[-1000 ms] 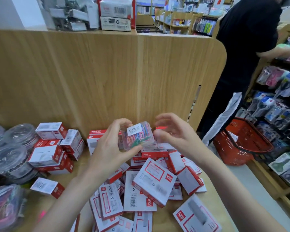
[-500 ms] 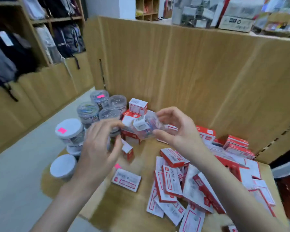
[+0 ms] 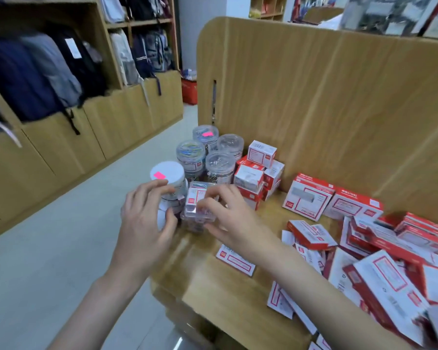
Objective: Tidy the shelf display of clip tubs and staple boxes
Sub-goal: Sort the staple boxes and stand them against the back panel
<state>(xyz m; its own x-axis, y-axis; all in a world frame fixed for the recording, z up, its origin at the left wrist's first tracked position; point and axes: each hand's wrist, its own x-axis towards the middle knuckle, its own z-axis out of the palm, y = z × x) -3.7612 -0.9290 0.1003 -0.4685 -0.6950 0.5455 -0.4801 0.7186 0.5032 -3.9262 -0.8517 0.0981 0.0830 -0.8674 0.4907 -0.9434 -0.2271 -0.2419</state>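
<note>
My right hand (image 3: 228,221) grips a small clear box of coloured paper clips (image 3: 197,210) with a white label, low over the left end of the wooden shelf (image 3: 213,281). My left hand (image 3: 144,218) hovers just left of it with fingers spread and loosely curled, in front of a white-lidded tub (image 3: 168,173) bearing a pink sticker. Behind stand several clear round clip tubs (image 3: 190,154). A short stack of red-and-white staple boxes (image 3: 261,154) sits right of the tubs. More staple boxes (image 3: 379,276) lie scattered across the right half of the shelf.
A tall wooden back panel (image 3: 339,102) closes off the shelf behind. A tiled aisle floor (image 3: 48,248) runs along the left, bordered by wooden cabinets holding backpacks (image 3: 36,72). A red basket (image 3: 189,90) stands on the floor far back.
The view has swung left to the shelf's end. My right hand has carried the clear clip box down and left to the tubs. My left hand let go of it and now hovers beside.
</note>
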